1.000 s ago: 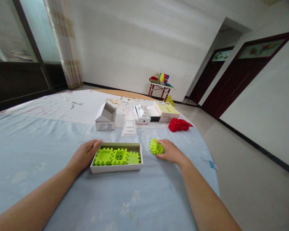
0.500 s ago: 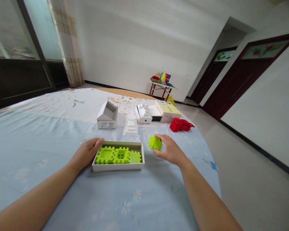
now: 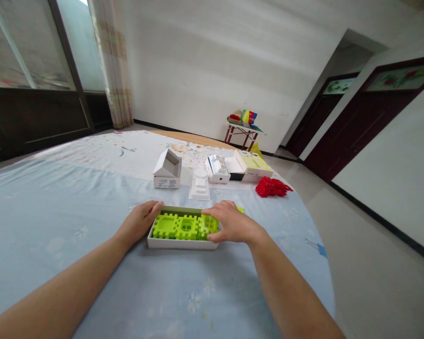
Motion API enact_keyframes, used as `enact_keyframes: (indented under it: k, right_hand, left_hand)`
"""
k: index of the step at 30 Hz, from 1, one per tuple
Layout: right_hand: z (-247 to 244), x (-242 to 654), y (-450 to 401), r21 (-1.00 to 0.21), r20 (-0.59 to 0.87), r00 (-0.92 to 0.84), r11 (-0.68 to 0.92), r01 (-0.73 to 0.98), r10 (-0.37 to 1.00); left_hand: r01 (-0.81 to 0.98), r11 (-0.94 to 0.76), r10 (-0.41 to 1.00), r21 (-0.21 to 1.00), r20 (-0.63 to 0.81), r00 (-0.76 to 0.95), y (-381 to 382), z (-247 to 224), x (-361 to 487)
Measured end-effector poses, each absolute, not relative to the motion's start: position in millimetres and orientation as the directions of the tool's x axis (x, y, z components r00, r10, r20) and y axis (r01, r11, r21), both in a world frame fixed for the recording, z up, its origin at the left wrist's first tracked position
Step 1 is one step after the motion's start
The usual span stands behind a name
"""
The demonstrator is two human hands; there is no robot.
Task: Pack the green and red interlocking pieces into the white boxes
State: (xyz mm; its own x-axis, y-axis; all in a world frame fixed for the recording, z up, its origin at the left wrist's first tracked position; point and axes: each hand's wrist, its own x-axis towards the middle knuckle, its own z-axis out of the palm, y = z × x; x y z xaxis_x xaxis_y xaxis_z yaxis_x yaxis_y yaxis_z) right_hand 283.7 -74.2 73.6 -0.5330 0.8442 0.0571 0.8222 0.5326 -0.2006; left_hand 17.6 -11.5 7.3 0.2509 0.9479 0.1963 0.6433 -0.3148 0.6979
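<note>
A shallow white box (image 3: 183, 244) sits in front of me, with several lime-green interlocking blocks (image 3: 165, 227) laid in a row inside. My left hand (image 3: 138, 222) grips the box at its left end, thumb and fingers along the rim. Over the right end, my right hand (image 3: 229, 222) has its thumb and fingers around a green interlocking block (image 3: 209, 225) with a window-like pattern. Another bit of green block (image 3: 240, 209) peeks out behind that hand, mostly hidden by it.
Beyond the box stand a white open carton (image 3: 167, 181), a white stepped plastic piece (image 3: 199, 186), a small white box (image 3: 219, 175) and a yellow-and-white box (image 3: 256, 165). A red stringy bundle (image 3: 273, 187) lies at right, near a blue clip (image 3: 321, 249) on the table edge.
My right hand has let go of the green piece right of the box and moved left onto a block in the box. The left hand stays at the box; the view has shifted slightly.
</note>
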Motion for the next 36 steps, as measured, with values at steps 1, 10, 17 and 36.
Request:
enact_keyframes:
  k: [1, 10, 17, 36]
  right_hand:
    - [73.0, 284.4, -74.0, -0.223, 0.049, -0.528, 0.525, 0.822, 0.848]
    - [75.3, 299.9, -72.1, -0.371, 0.112, -0.494, 0.498, 0.784, 0.862]
    - [70.5, 297.8, -70.3, -0.353, 0.124, -0.502, 0.511, 0.784, 0.856]
    - [16.8, 390.5, -34.3, -0.342, -0.016, -0.111, 0.099, 0.935, 0.994]
  left_hand:
    - [0.640, -0.317, 0.947, 0.700, 0.200, 0.250, -11.3, 7.0, 17.7]
    - [0.642, -0.318, 0.947, 0.697, 0.198, 0.254, -11.9, 9.8, 18.5]
    - [0.660, -0.323, 0.945, 0.678, 0.198, 0.259, -10.4, 7.2, 16.9]
    - [0.654, -0.321, 0.945, 0.686, 0.190, 0.264, -5.1, 0.3, 13.5]
